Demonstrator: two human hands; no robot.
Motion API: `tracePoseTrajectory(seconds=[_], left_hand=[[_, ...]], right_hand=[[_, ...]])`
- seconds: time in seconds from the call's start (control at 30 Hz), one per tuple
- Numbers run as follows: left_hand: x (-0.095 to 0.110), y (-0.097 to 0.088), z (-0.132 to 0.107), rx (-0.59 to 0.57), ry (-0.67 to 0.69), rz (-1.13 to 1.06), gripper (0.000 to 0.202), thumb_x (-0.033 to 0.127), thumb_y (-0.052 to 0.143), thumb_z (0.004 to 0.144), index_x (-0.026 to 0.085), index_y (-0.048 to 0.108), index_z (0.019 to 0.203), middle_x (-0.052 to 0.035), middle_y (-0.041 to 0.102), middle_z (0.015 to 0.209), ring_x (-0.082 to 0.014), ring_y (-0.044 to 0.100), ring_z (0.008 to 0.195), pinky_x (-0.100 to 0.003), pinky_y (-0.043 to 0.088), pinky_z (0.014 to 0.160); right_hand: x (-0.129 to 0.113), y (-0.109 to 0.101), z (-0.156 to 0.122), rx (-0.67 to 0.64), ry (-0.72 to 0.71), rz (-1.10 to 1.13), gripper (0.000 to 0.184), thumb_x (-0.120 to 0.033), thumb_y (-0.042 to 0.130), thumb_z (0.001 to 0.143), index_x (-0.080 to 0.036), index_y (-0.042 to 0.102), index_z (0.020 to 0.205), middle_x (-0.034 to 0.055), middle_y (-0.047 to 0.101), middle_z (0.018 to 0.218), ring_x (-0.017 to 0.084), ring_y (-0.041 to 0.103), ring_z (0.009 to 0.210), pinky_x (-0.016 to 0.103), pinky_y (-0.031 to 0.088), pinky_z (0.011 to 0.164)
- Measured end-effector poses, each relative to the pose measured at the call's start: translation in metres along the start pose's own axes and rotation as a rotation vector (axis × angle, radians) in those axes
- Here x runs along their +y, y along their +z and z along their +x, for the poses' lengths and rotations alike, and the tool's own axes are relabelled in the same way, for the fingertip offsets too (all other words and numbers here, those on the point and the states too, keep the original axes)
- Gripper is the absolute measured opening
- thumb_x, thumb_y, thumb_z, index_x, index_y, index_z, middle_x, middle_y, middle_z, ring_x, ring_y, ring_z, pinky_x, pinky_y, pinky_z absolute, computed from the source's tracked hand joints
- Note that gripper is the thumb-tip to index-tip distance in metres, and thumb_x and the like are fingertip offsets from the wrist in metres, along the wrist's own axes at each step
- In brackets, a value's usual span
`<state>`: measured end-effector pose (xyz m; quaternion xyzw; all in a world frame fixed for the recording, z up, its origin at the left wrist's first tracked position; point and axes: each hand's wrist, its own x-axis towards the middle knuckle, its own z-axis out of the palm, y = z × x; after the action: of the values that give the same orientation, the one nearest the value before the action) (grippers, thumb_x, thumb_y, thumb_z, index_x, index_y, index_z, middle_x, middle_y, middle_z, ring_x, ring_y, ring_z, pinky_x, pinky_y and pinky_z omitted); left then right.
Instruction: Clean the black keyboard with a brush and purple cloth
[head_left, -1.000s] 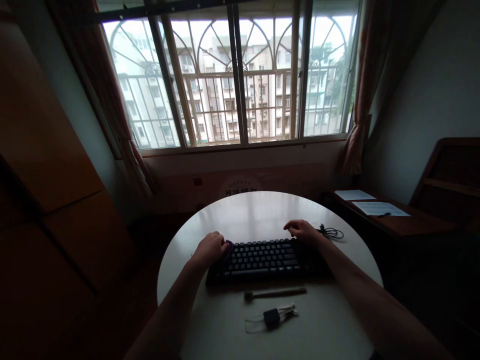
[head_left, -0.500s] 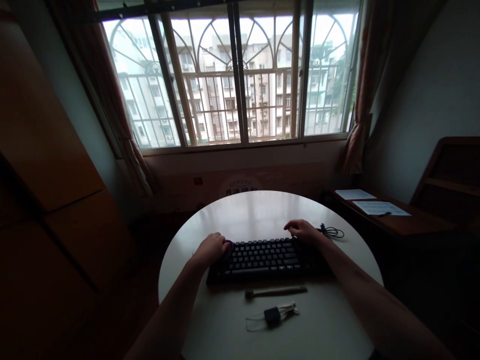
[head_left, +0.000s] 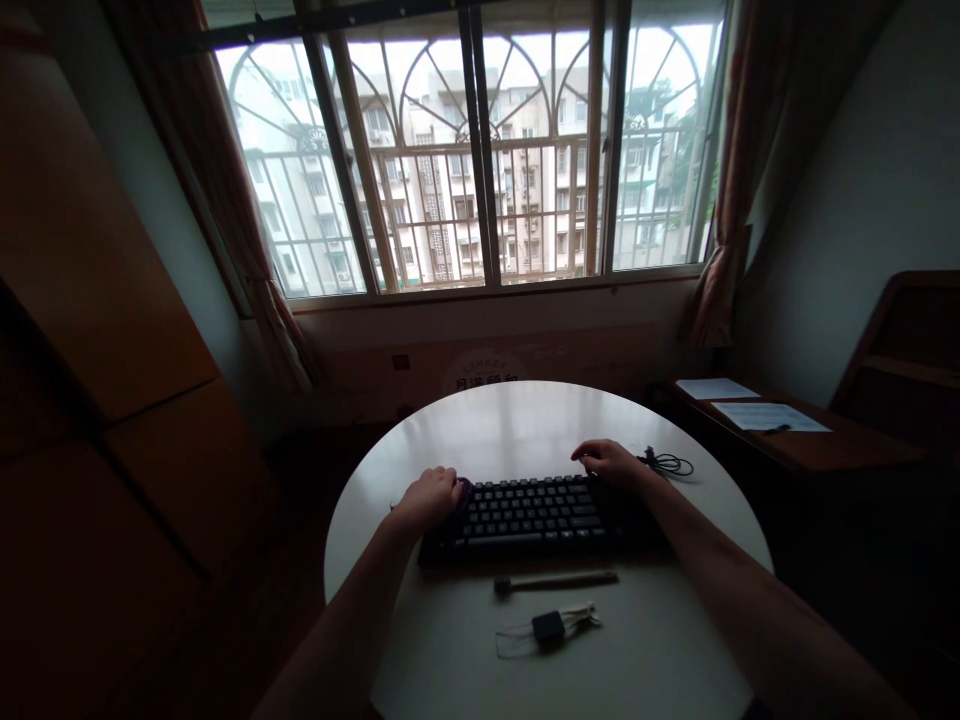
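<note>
A black keyboard (head_left: pixel 536 512) lies flat on the round white table (head_left: pixel 540 425). My left hand (head_left: pixel 431 495) is closed at its left end, with a small dark purple thing (head_left: pixel 465 492) under the fingers, pressed against the keys; its kind I cannot make out. Over the upper right of the keyboard rests my right hand (head_left: pixel 611 462), fingers loosely bent and apart, holding nothing visible. That forearm hides part of the keyboard's right end. In front of the keyboard lies a brush like a toothbrush (head_left: pixel 555 581), its dark bristle head to the left.
Nearer me is a small puller tool with a black block and wire loops (head_left: pixel 548 627). A coiled black cable (head_left: pixel 667 462) lies beyond my right wrist. Papers (head_left: pixel 769 416) and a pen lie on a brown side table at right. A barred window (head_left: pixel 480 160) is ahead.
The whole view has shifted a little, so the table sits slightly further right. Both hands stay in nearly the same places on the keyboard.
</note>
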<state>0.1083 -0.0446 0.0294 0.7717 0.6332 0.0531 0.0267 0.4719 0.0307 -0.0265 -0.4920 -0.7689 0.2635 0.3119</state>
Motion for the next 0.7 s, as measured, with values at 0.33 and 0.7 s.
tracePoseTrajectory(seconds=[0.33,0.7], left_hand=[[-0.0021,0.0000,0.0071,0.037,0.024,-0.030,0.035,0.038,0.038,0.092,0.017,0.066,0.088,-0.0117,0.065,0.103,-0.0231,0.059,0.097,-0.030,0.043,0.079],[0.0013,0.0035,0.0042,0.091,-0.065,0.008,0.035,0.039,0.039,0.092,0.016,0.065,0.090,-0.0122,0.064,0.104,-0.0245,0.057,0.098,-0.031,0.043,0.077]], right_hand=[[-0.0017,0.0003,-0.0011,-0.002,0.000,0.001,0.031,-0.026,0.051,0.077,-0.017,0.074,0.096,0.0019,0.068,0.069,0.014,0.056,0.060,0.025,0.042,0.060],[-0.0048,-0.0009,-0.0028,-0.007,-0.006,-0.004,0.031,-0.027,0.050,0.078,-0.017,0.073,0.096,0.0022,0.068,0.069,0.014,0.056,0.061,0.025,0.042,0.060]])
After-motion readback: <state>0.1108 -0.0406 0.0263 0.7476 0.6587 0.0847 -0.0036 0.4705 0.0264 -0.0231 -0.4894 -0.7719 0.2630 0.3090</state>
